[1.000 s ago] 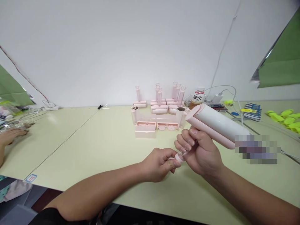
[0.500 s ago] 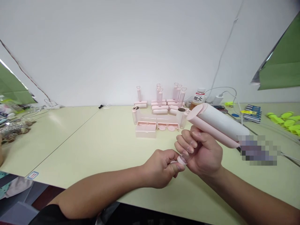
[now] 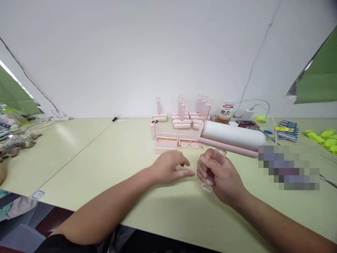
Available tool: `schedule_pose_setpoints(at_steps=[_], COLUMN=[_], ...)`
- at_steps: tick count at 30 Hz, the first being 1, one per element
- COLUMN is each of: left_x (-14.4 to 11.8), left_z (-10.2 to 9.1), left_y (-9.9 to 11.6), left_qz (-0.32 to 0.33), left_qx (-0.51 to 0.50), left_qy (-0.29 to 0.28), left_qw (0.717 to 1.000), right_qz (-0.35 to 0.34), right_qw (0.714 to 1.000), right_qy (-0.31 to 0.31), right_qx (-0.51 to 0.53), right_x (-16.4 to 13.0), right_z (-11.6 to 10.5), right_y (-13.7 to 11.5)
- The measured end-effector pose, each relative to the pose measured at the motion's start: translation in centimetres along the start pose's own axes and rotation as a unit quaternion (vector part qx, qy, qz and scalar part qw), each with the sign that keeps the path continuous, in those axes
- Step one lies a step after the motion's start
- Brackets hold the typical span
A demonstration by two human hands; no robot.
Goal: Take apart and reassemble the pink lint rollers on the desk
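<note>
The right hand (image 3: 221,177) curls tight around the handle (image 3: 209,180) of a lint roller (image 3: 229,145), whose white roll (image 3: 233,136) slants slightly above the table (image 3: 113,154). The left hand (image 3: 168,167) is near the right, thumb and fingers parted. Farther back, near the wall (image 3: 131,63), pink rollers (image 3: 182,111) stand upright, left of a drink bottle (image 3: 225,112)

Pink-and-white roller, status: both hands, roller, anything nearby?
Left hand open, holding nothing. Right hand gripping roller by its handle. Roller held above table. Pink parts on table beyond left hand.
</note>
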State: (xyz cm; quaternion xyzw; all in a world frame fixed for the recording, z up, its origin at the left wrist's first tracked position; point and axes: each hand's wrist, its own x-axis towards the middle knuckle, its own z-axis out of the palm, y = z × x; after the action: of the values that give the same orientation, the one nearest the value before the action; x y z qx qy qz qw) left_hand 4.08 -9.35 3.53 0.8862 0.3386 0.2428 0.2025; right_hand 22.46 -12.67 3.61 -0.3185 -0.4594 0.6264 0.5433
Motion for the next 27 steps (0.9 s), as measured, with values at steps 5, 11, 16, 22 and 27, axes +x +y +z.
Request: schedule_pose_setpoints(at_steps=[5, 11, 16, 22, 27], left_x=[-0.5, -0.7, -0.5, -0.5, -0.5], left_z=[-2.7, -2.7, -4.3, -5.6, -5.1], left_y=[-3.5, -5.5, -4.4, -2.0, -1.7], left_qz=[-0.104, -0.172, -0.194, -0.104, -0.108], left_qx=[0.213, 0.205, -0.118, -0.382, -0.385], left_qy=[0.049, 0.001, 0.120, 0.096, 0.093], left_qw=[0.970, 0.964, 0.967, 0.913, 0.912], right_qz=[0.063, 0.129, 0.093, 0.063, 0.059], right_qw=[0.978, 0.940, 0.922, 0.912, 0.914], right_qy=[-0.011, -0.105, -0.141, -0.116, -0.113], right_qx=[-0.201, -0.297, -0.349, -0.389, -0.385], right_x=[1.1, 1.0, 0.9, 1.1, 1.1], right_z=[-1.8, -2.3, -2.3, -2.6, -2.7], right_y=[-0.4, 0.5, 1.2, 1.6, 1.8])
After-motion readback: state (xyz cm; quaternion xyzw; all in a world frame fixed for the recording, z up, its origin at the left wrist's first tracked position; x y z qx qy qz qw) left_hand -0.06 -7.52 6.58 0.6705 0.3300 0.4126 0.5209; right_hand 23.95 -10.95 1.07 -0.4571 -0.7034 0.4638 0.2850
